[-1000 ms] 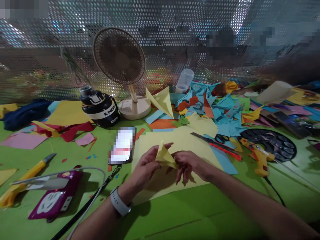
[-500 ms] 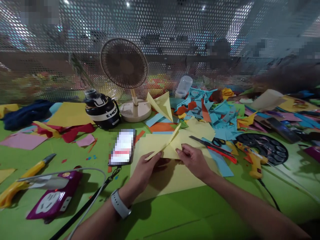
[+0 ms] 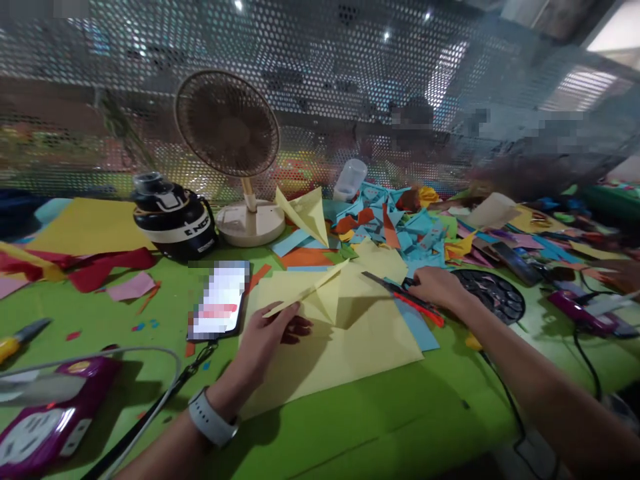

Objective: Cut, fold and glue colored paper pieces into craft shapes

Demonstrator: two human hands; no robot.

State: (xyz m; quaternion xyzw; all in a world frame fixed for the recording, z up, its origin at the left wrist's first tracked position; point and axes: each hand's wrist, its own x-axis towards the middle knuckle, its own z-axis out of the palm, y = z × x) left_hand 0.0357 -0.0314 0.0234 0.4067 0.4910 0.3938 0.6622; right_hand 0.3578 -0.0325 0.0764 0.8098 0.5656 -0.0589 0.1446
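Observation:
A folded yellow paper (image 3: 327,297) with a raised crease is pinched between the thumb and fingers of my left hand (image 3: 277,327). Under it lies a large flat yellow sheet (image 3: 360,353). My right hand (image 3: 433,287) has its fingers bent at the black handles of the scissors, whose dark blade (image 3: 377,281) points left over the sheet. Whether those fingers grip the handles is hidden. Beside the scissors is a red cutter (image 3: 423,310), just below my right hand.
A phone (image 3: 220,300) lies left of the sheet, near a black flask (image 3: 175,223) and a fan (image 3: 250,223). Blue paper scraps (image 3: 425,233) are heaped behind. At right are a black round tray (image 3: 500,300) and a purple device (image 3: 583,312); another (image 3: 50,407) sits front left.
My right hand has let go of the folded yellow paper and moved right to the scissors handles. My left hand still holds the paper. The view has shifted to the right.

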